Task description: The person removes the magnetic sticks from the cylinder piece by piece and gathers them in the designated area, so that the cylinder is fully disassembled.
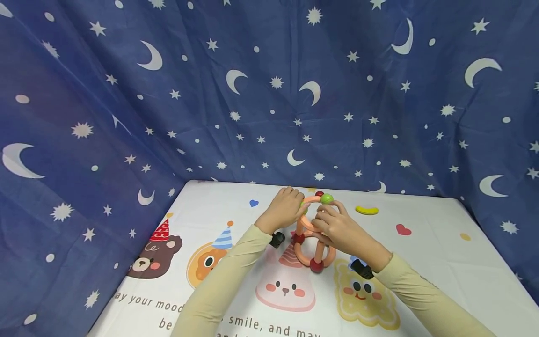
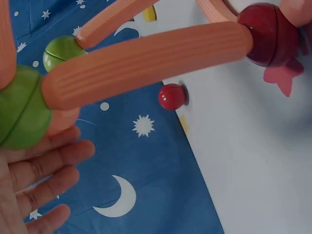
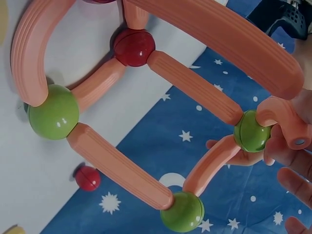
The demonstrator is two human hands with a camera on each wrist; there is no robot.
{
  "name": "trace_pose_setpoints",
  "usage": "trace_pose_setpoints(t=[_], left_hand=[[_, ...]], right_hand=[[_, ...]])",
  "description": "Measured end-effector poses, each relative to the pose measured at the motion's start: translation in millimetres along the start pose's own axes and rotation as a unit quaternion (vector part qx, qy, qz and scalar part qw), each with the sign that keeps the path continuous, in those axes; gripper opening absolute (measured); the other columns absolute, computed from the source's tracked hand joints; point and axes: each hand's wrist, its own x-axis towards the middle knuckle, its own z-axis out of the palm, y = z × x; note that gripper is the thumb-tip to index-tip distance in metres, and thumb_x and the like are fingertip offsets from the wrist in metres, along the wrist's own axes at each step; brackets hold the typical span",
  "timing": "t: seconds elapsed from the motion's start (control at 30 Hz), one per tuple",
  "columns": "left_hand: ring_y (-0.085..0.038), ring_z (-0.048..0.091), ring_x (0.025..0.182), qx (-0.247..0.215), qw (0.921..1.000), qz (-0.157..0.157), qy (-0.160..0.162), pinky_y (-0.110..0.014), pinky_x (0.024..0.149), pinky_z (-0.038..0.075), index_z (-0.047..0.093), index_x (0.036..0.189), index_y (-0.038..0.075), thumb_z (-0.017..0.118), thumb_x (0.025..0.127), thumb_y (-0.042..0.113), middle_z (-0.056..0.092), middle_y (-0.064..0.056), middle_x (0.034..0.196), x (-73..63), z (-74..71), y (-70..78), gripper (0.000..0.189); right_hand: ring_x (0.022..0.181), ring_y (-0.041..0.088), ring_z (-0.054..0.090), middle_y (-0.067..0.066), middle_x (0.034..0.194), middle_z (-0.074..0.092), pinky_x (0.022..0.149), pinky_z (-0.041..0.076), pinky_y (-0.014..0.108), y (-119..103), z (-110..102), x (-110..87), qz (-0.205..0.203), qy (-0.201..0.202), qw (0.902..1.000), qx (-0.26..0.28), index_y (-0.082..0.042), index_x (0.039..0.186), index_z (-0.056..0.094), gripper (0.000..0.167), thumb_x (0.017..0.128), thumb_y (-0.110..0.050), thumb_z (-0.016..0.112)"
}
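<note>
head view: frame of orange rods and balls sits between both hands, lower ring down on the tabletop, upper ring up in the grip. left hand clamped on the upper ring from its side, thumb lying across. right hand curled on the near right part of the same ring. loose red ball just beyond the hands. yellow piece off to the right of the right hand, not touched.

left wrist view: green ball sits right at the left hand, fingers reaching behind it, lower ones loosely spread; thumb hidden here. red ball lies past the hand on the tabletop, near its far edge, apart from the frame.

right wrist view: curved rod has a free end by the right hand's fingers; thick straight rod also ends close by, no ball seen on it. step seems to be working this joint. would do well to pin the green ball firmly with the left hand, turn the curved rod in line, press straight, no twisting, lower ring kept flat so other joints don't pop.

surface/room: white tabletop cover, cartoon faces and lettering nearer than the hands; blue curtain with moons and stars beyond and at left.
</note>
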Motion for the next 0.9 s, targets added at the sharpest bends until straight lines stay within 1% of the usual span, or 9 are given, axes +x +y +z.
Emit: trace_pose_setpoints(t=[0.1,0.17,0.27,0.4,0.57,0.67,0.77,0.9], left_hand=[[-0.02,0.055,0.104,-0.014,0.9999,0.01,0.004,-0.034,0.095,0.043,0.061,0.111,0.007,0.037,0.1,0.033,0.063,-0.005,0.105,-1.6,2.0,-1.6,0.036],[-0.02,0.054,0.103,-0.029,0.9995,0.011,0.006,-0.034,0.096,0.042,0.06,0.111,0.008,0.036,0.1,0.033,0.063,-0.004,0.105,-2.6,3.1,-3.1,0.036],[-0.019,0.053,0.105,-0.037,0.9992,0.012,0.003,-0.034,0.096,0.041,0.058,0.115,0.008,0.035,0.101,0.034,0.062,-0.004,0.108,-3.5,4.2,-5.5,0.037],[-0.02,0.053,0.107,-0.022,0.9996,0.016,0.005,-0.034,0.098,0.041,0.057,0.119,0.007,0.036,0.101,0.034,0.062,-0.004,0.109,-4.1,5.9,-7.8,0.039],[-0.02,0.054,0.108,-0.008,0.9997,0.02,0.013,-0.034,0.101,0.04,0.058,0.118,0.007,0.037,0.1,0.036,0.062,-0.003,0.108,-3.8,6.7,-6.2,0.04],[-0.02,0.054,0.107,-0.004,0.9997,0.018,0.015,-0.034,0.1,0.04,0.058,0.118,0.007,0.038,0.1,0.036,0.062,-0.003,0.108,-4.0,6.5,-4.8,0.039],[-0.02,0.054,0.105,-0.002,0.9997,0.015,0.018,-0.034,0.098,0.04,0.059,0.116,0.008,0.039,0.1,0.035,0.062,-0.003,0.107,-4.2,6.4,-3.9,0.038],[-0.02,0.054,0.105,-0.009,0.9996,0.013,0.025,-0.034,0.098,0.04,0.059,0.114,0.008,0.038,0.1,0.035,0.063,-0.004,0.106,-4.3,7.1,-3.1,0.037]], right_hand=[[0.091,0.021,0.055,0.0,0.082,0.064,0.089,0.042,0.05,0.2,0.7,-1.5,0.002,0.002,0.9999,0.01,-0.012,0.084,0.066,0.029,0.066,-0.025,0.084],[0.092,0.021,0.055,0.0,0.083,0.064,0.09,0.041,0.05,0.7,-0.1,-2.5,0.005,0.001,0.9998,0.017,-0.011,0.086,0.066,0.028,0.068,-0.024,0.083],[0.094,0.022,0.056,0.002,0.086,0.064,0.091,0.041,0.049,2.2,-0.9,-4.0,0.013,-0.005,0.9998,0.018,-0.01,0.089,0.065,0.028,0.069,-0.019,0.082],[0.094,0.022,0.057,0.002,0.088,0.063,0.091,0.042,0.049,3.7,-1.7,-4.3,0.023,-0.016,0.9996,0.005,-0.01,0.09,0.066,0.028,0.067,-0.01,0.082],[0.096,0.021,0.056,0.002,0.089,0.063,0.09,0.043,0.048,6.9,-3.0,-6.2,0.029,-0.03,0.9991,-0.008,-0.011,0.091,0.067,0.031,0.065,-0.001,0.081],[0.096,0.021,0.056,0.002,0.09,0.062,0.089,0.043,0.047,8.9,-1.7,-8.2,0.02,-0.033,0.999,-0.021,-0.011,0.092,0.065,0.032,0.066,-0.003,0.081],[0.095,0.021,0.056,0.002,0.089,0.061,0.088,0.044,0.047,10.7,1.8,-9.8,0.0,-0.029,0.9986,-0.044,-0.01,0.093,0.061,0.032,0.068,-0.009,0.081],[0.093,0.02,0.055,0.002,0.089,0.058,0.089,0.044,0.046,11.5,8.1,-11.1,-0.026,-0.034,0.9957,-0.082,-0.008,0.098,0.056,0.04,0.067,-0.018,0.08]])
